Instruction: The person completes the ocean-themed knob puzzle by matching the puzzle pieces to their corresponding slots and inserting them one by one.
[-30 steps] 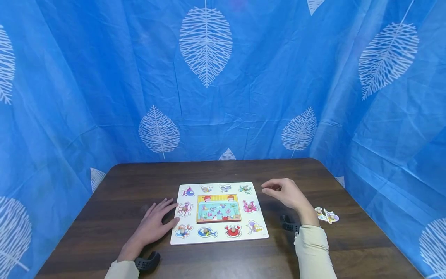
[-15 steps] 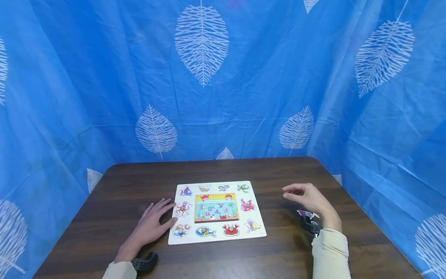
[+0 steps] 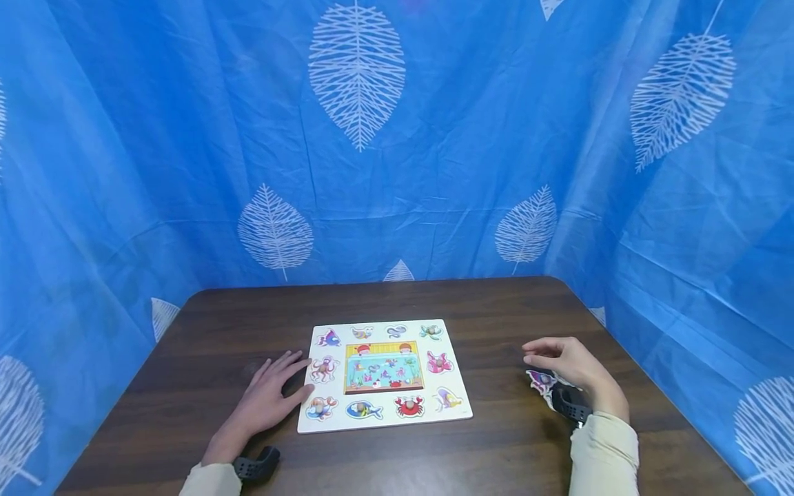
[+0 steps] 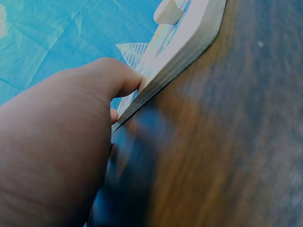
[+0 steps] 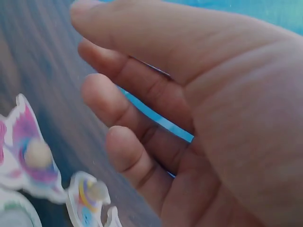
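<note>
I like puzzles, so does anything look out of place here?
Yes. A few pieces lie loose on the table, right of the board, under the right hand, which holds nothing. The left hand rests flat against the board's left edge. Nothing looks broken or spilled.

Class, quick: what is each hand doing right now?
Left hand: open, flat on the table, thumb touching the puzzle board edge.
Right hand: open, holding nothing, above loose pieces.

A white puzzle board [image 3: 384, 421] lies flat on the table, sea-animal pieces in its border slots around a framed centre picture. Loose pieces [image 3: 542, 381], one purple-pink with a knob, lie well right of it.
</note>
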Demonstrator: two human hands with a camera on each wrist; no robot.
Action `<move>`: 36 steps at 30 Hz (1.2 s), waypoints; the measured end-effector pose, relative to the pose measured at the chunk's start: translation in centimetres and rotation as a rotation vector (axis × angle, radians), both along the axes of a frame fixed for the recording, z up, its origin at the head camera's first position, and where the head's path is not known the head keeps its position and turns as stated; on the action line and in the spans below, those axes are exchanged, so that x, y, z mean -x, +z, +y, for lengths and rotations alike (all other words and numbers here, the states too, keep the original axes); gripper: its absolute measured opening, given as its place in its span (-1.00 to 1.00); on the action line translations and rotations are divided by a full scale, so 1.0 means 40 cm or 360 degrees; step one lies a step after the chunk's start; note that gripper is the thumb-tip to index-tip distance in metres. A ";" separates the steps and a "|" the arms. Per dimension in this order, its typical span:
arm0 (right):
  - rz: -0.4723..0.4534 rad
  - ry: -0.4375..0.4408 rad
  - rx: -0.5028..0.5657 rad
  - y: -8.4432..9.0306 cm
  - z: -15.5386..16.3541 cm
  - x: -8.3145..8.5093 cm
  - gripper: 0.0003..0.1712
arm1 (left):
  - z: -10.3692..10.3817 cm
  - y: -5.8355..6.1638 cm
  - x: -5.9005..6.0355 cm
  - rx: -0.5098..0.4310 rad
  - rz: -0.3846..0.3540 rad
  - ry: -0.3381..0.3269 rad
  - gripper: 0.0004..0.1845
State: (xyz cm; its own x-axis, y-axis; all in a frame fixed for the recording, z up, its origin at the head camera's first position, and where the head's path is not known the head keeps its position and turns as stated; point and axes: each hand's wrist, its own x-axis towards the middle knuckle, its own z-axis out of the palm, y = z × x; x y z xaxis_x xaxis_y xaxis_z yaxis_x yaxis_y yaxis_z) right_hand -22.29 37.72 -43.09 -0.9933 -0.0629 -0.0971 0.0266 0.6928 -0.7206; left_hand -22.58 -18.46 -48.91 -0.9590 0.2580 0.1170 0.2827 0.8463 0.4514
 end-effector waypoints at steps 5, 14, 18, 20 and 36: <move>-0.0041 0.0014 0.0034 -0.011 0.027 -0.014 -0.41 | 0.000 0.000 0.000 -0.0002 0.0018 0.0002 -0.37; -0.0064 0.0057 -0.0132 -0.032 0.061 -0.017 -0.55 | 0.000 -0.011 0.002 -0.0021 0.0058 0.0011 -0.36; -0.0106 0.0041 -0.0097 -0.041 0.068 -0.016 -0.59 | -0.001 -0.011 0.003 -0.0019 0.0060 0.0002 -0.37; -0.0113 0.0035 -0.0075 -0.043 0.070 -0.016 -0.60 | -0.001 -0.009 0.003 -0.0015 0.0064 0.0003 -0.37; 0.0022 -0.0055 -0.0215 -0.029 0.022 0.004 -0.65 | -0.004 -0.010 0.004 -0.0025 0.0036 -0.0002 -0.37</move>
